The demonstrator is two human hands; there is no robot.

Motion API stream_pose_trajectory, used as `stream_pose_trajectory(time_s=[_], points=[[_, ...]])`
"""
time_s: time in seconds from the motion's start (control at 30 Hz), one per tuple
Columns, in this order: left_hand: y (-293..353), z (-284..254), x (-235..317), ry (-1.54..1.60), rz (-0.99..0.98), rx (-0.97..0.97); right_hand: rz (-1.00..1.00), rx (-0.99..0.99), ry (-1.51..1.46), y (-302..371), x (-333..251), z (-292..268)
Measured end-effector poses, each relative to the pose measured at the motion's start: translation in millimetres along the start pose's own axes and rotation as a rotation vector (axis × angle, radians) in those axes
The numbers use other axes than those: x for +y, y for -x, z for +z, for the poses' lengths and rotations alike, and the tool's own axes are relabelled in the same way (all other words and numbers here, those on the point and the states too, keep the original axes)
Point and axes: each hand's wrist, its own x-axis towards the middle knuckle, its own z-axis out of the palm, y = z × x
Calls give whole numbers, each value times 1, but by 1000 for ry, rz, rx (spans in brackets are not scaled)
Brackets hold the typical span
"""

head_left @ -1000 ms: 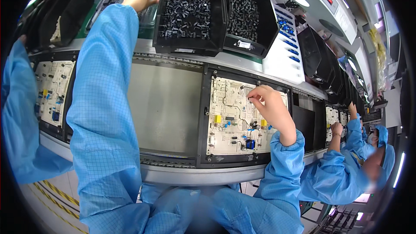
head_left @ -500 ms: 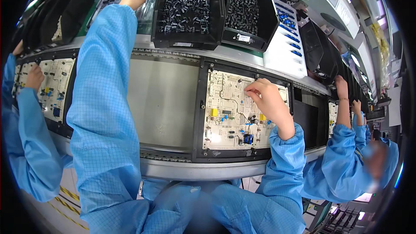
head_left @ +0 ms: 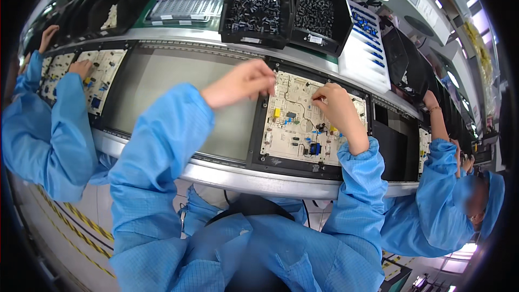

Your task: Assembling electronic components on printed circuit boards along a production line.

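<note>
My left hand (head_left: 240, 84) hovers at the left edge of a cream circuit board (head_left: 294, 89), its fingers drawn together in a pinch. Whatever they hold, if anything, is too small and blurred to name. Over the board's upper middle, my right hand (head_left: 340, 111) also has thumb and fingertips pinched close to the surface; what lies between them is hidden. The board sits in a black frame (head_left: 257, 130). It carries a yellow block part (head_left: 277, 112), a blue part (head_left: 314, 148) and several small dark and blue components.
Behind the board stand two black bins (head_left: 250, 39) (head_left: 314, 39) of small dark components. White foam (head_left: 361, 73) with blue parts lies right of them, a clear tray (head_left: 189, 4) left. Metal rail (head_left: 238, 177) runs along the front. Blue-sleeved co-workers (head_left: 51, 124) (head_left: 432, 205) work on both sides.
My left hand has come from the clear tray at the back down to the board's left edge. The right hand stays pinched over the board. The whole view has shifted slightly.
</note>
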Motion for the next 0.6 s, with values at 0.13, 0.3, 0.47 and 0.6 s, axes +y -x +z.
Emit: stream_pose_trajectory(time_s=[0.13, 0.3, 0.47, 0.6], points=[[10, 12, -16, 251, -224, -104, -44, 61, 136, -11, -16, -5], [12, 1, -19, 301, -238, -59, -195, 424, 42, -111, 7, -13], [15, -10, -20, 523, -267, -9, 230, 332, 123, -196, 59, 16], [12, -13, -16, 506, -222, 70, 138, 356, 122, -193, 60, 7]])
